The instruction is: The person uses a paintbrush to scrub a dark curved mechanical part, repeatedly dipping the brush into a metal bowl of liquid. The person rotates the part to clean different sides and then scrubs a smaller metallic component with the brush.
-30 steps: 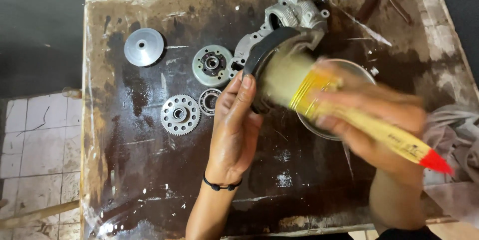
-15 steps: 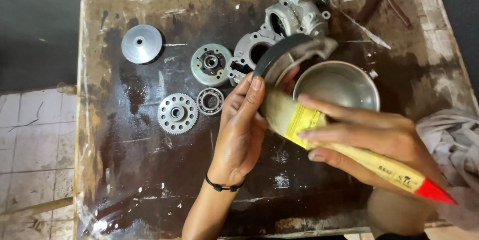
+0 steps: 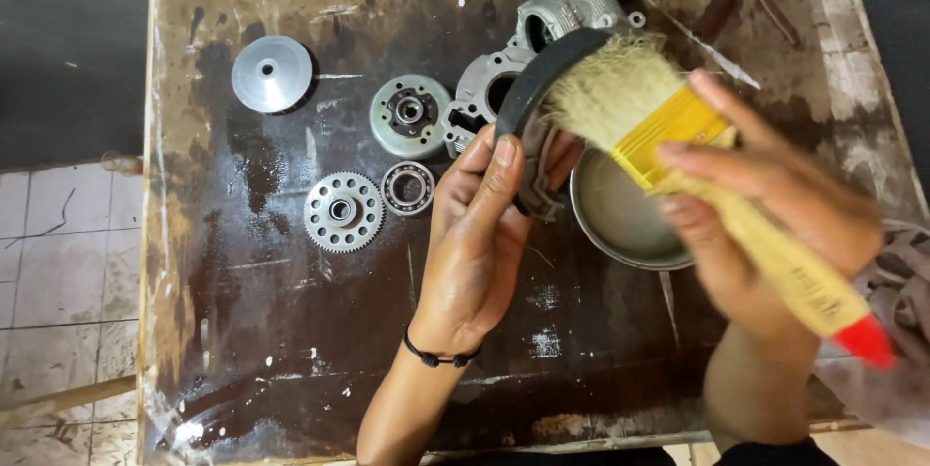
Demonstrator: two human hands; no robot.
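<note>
**Brush on a curved shoe above the metal bowl**

The curved brake shoe (image 3: 531,103) is a dark arc with a black outer lining and a greasy metal web inside. It stands on edge, above the stained wooden board (image 3: 291,330). The paintbrush (image 3: 697,170) has pale, splayed bristles, a yellow ferrule and a yellow handle ending in a red tip; its bristles press on the top of the arc.

The left hand (image 3: 475,243) grips the shoe from its 7 o'clock side, thumb and fingers wrapped over the lower end. The right hand (image 3: 765,224), blurred, is clenched around the brush handle at the shoe's 4 o'clock. The steel bowl (image 3: 620,224) sits just below the brush, between both hands.

At the shoe's 9 o'clock lie a bearing (image 3: 408,187), a toothed gear (image 3: 342,211), a clutch hub (image 3: 410,114) and a smooth disc (image 3: 271,74). A grey casting (image 3: 572,1) sits at 12 o'clock, near the board's far edge. Bare board lies toward 7 o'clock.
</note>
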